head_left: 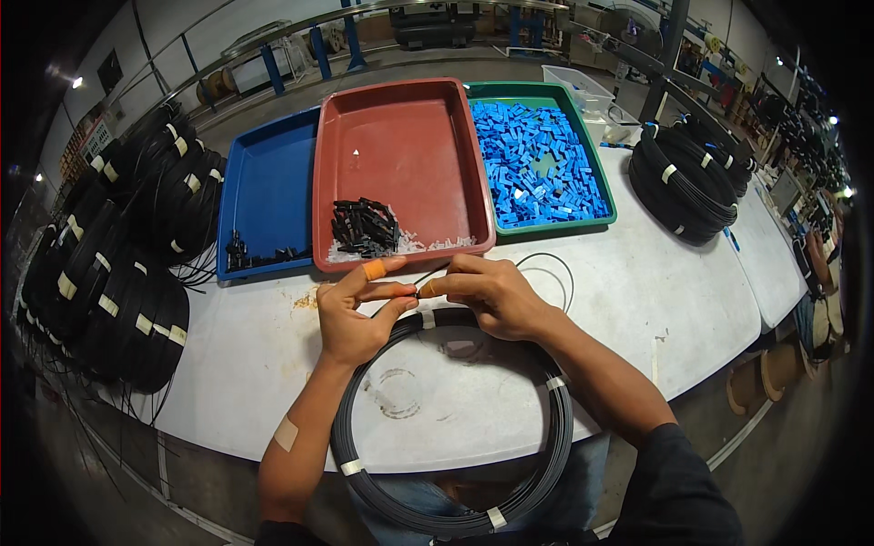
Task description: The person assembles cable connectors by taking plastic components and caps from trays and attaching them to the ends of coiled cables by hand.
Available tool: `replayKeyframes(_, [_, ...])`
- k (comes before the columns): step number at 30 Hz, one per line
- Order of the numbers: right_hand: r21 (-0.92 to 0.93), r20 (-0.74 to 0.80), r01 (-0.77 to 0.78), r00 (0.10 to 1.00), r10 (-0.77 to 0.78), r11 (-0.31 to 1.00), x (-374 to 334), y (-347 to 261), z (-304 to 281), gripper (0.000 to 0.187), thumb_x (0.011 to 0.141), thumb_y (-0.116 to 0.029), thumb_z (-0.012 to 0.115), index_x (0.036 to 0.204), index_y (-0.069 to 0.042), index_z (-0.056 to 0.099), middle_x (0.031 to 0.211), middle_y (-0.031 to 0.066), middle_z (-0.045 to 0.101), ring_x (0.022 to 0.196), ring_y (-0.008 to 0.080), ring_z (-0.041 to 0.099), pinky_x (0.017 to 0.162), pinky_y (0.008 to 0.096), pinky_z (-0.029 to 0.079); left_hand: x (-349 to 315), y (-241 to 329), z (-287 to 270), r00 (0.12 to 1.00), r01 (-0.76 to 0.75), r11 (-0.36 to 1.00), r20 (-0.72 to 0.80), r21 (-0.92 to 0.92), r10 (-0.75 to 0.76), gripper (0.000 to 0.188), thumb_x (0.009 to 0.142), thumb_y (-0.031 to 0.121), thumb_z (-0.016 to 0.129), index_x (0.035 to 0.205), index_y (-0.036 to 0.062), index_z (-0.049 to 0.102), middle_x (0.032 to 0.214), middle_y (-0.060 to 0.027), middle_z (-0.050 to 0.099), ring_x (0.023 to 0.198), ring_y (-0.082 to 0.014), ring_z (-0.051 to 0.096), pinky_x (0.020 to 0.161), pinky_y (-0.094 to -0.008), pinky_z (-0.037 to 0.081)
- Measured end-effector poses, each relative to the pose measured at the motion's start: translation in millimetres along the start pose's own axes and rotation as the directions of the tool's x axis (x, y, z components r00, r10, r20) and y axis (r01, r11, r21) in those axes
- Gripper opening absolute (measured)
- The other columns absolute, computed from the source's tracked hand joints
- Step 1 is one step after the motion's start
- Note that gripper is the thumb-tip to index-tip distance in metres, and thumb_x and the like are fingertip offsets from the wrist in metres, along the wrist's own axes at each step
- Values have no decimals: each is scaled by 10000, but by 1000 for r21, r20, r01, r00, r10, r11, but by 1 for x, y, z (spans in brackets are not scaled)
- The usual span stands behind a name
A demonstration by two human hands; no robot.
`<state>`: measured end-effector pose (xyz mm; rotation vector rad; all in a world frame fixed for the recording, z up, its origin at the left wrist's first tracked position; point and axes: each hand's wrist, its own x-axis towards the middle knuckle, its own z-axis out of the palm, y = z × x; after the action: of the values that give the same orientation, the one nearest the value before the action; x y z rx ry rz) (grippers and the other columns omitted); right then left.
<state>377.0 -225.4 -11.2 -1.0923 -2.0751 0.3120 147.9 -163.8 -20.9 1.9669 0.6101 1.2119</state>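
Note:
A large coil of black cable (344, 423), bound with pale tape, rests partly on the white table and overhangs its near edge. Just beyond its far side my two hands meet. My left hand (355, 318) pinches a tiny dark piece between thumb and finger; what it is I cannot make out. Fingertips of my right hand (499, 296) close on the thin black cable end right beside it. A loose loop of that cable (573, 284) curves out behind my right hand. Orange tape wraps a finger on each hand.
Behind my hands stand a blue tray (273, 164) with black parts, a red tray (401, 136) with black connectors (364, 226) and clear pieces, and a green tray (583, 223) of blue clips (537, 155). Cable coils pile at left (118, 309) and right (683, 182).

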Motion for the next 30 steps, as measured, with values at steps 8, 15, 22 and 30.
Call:
replayKeyframes(8, [93,-98,45,995,-36,995,3,6,2,561,715,122,626,1181,-178,714,911,80,620,791,290,656,640,385,515,5,-2,0,997,-75,997,-15,36,76,467,766,-98,805,1203,-44,648,942,-147,766,913,-216,757,830,-285,600])
replayKeyframes(15, [-62,17,-24,1000,25,998,4,5,4,565,689,91,653,1158,-212,740,895,60,603,784,278,646,662,401,508,2,-7,1,1000,-19,999,15,30,19,413,765,-113,793,1155,-45,675,925,-146,768,904,-222,758,811,-290,608])
replayKeyframes(22, [-90,33,-59,997,63,994,2,5,4,503,764,74,655,1186,-196,702,959,64,624,812,292,662,672,406,516,5,-7,-1,997,49,997,59,55,-52,388,793,-57,801,1160,-45,674,990,-133,762,964,-212,745,854,-298,586])
replayKeyframes(30, [82,-170,-86,980,99,993,-1,19,14,323,847,43,641,1150,-69,639,1071,121,694,929,334,692,760,404,553,55,-19,-23,998,51,972,-41,228,-43,233,867,85,729,1088,10,739,915,-136,776,834,-214,767,765,-295,591])
